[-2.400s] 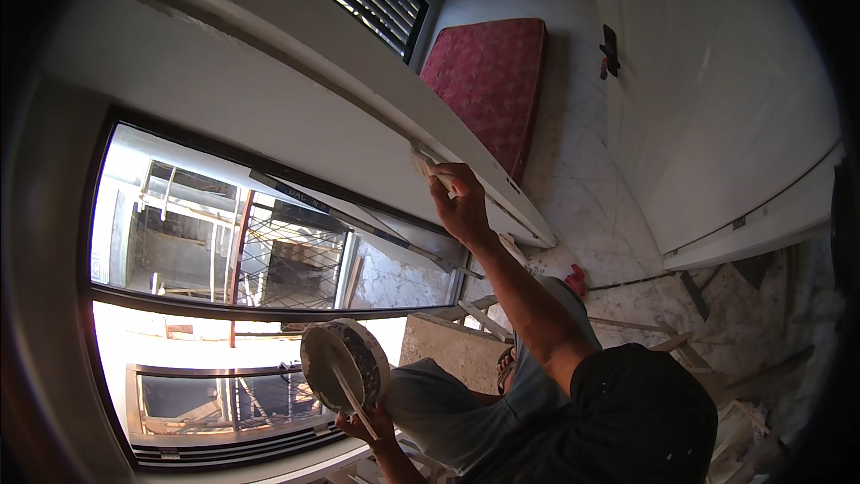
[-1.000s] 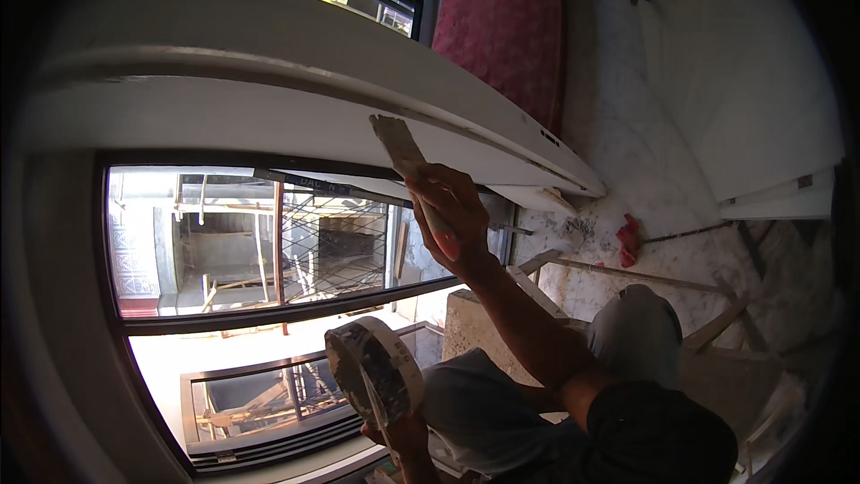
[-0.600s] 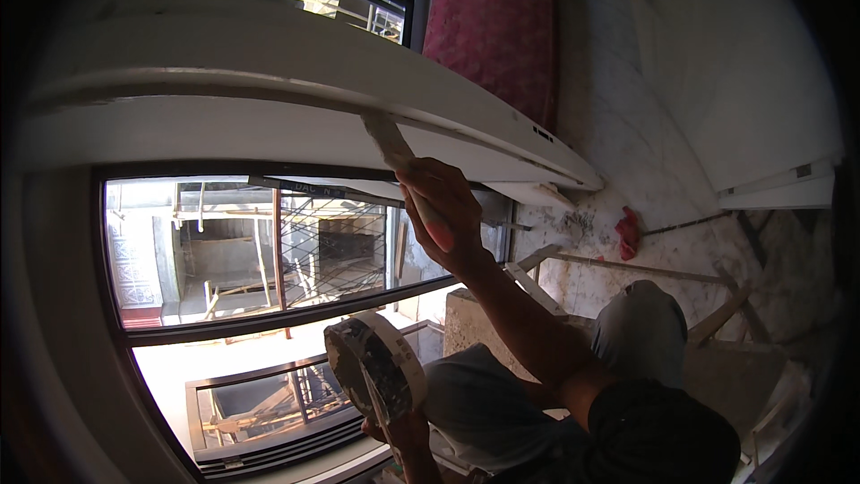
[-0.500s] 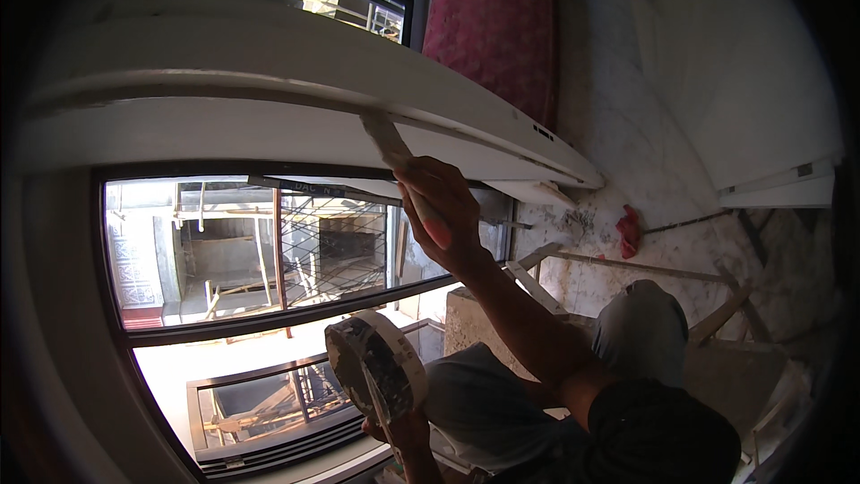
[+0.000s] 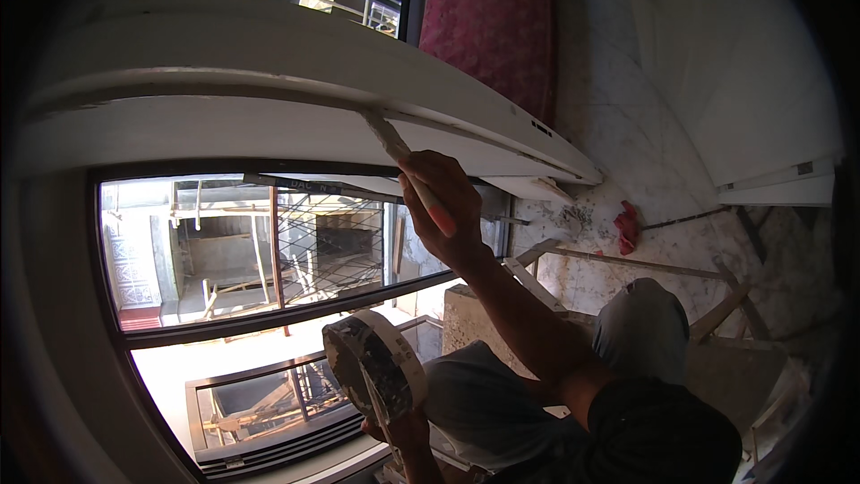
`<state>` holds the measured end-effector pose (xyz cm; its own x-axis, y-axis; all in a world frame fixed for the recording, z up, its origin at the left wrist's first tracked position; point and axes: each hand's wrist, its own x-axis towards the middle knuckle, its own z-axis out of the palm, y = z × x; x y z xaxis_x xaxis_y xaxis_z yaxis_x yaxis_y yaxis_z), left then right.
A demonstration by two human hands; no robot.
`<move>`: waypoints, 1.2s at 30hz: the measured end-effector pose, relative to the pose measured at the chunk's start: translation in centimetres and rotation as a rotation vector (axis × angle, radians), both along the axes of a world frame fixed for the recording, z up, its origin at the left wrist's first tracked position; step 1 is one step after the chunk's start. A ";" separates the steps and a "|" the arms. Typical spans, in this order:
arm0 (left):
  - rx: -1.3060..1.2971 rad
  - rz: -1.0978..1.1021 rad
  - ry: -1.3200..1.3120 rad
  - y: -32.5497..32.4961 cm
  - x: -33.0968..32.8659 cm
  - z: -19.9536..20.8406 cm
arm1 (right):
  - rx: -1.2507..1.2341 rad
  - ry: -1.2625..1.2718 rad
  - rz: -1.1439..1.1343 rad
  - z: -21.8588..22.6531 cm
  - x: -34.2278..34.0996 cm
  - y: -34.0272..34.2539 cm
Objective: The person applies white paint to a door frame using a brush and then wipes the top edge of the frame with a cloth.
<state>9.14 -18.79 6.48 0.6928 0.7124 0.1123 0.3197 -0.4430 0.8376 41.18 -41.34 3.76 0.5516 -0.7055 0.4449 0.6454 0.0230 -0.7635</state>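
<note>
My right hand (image 5: pixel 445 206) is raised, fingers wrapped round a paintbrush (image 5: pixel 387 138) with a reddish handle end. The pale-smeared brush head touches the groove under the long white beam (image 5: pixel 296 61), where it meets a white flat surface (image 5: pixel 224 133). Lower down, my left hand (image 5: pixel 403 433) grips a round white tub (image 5: pixel 400 354) by its lower side. Dark and pale smears cover the tub's round face, and a thin pale strip crosses it. What the tub holds does not show.
Below the beam is a dark-framed window (image 5: pixel 260 330) with scaffolding-like poles outside. A red mattress-like pad (image 5: pixel 488 31) stands beyond the beam. A wooden frame (image 5: pixel 640 263) lies near my knees, with a red cloth (image 5: pixel 627 226) on the marbled floor (image 5: pixel 667 179).
The brush has turned in my right hand and shows a narrower side, its head still at the groove. My left hand and the tub have barely moved.
</note>
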 end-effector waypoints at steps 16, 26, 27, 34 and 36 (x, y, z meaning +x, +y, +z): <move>-0.062 -0.109 0.018 3.4 -0.7 -1.1 | 0.071 0.001 0.054 -0.6 0.1 -0.4; 0.208 -0.094 0.214 2.1 -0.4 -0.5 | 0.085 0.018 0.095 -0.9 0.0 -0.8; 0.115 -0.029 0.259 1.8 -0.4 -0.3 | 0.089 0.022 0.101 -1.0 0.0 -0.8; -0.153 0.184 0.116 -2.9 1.9 1.6 | 0.086 0.044 0.119 -1.4 -0.1 -1.0; -0.052 0.112 0.177 -2.4 1.3 1.4 | 0.081 0.049 0.119 -1.6 -0.2 -1.1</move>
<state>10.48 -21.15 7.85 0.6147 0.7876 -0.0431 0.5088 -0.3541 0.7847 41.00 -42.39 2.21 0.6531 -0.6665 0.3595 0.5963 0.1599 -0.7867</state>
